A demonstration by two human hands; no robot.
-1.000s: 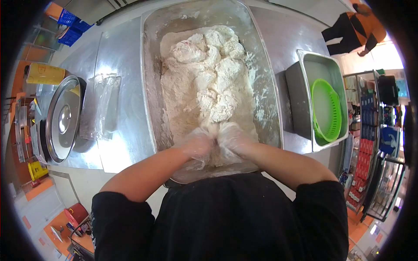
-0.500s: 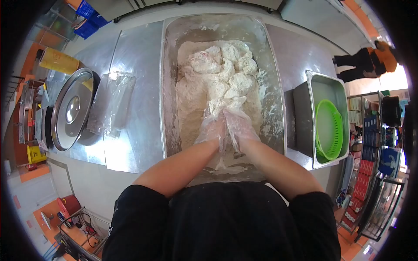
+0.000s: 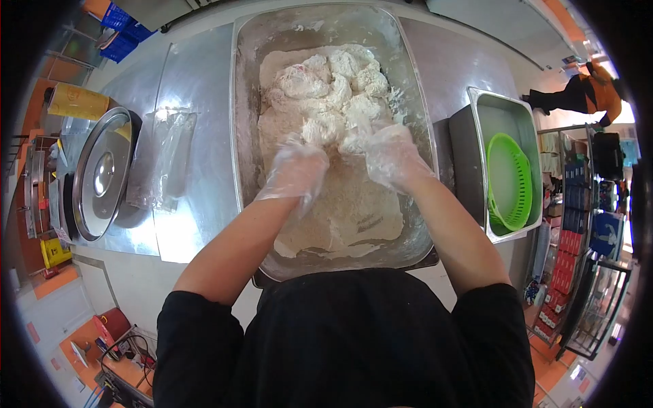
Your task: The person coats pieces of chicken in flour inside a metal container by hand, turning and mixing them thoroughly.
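Note:
Both hands wear clear plastic gloves inside a deep metal pan [image 3: 239,170] of pale flour [image 3: 340,211]. My left hand [image 3: 296,168] is at the left side of a heap of flour-coated lumps that look like raw chicken pieces [image 3: 303,81]. Its fingertips border one coated piece [image 3: 321,128]. Opposite it, my right hand [image 3: 396,158] reaches in from the right, its fingers against another coated piece [image 3: 354,141]. Blur and loose plastic hide whether either hand grips its piece. Bare flour with smeared marks lies between the wrists.
Left on the steel table are a round metal tray [image 3: 102,173], a clear plastic bag [image 3: 163,156] and a yellow container [image 3: 78,102]. On the right stands a metal bin [image 3: 469,160] with a green basket [image 3: 509,182]. A person [image 3: 592,95] is at the far right.
My hands have parted from being together at the heap's near edge, the left going left and the right going right. The pan appears slightly higher and further left in view.

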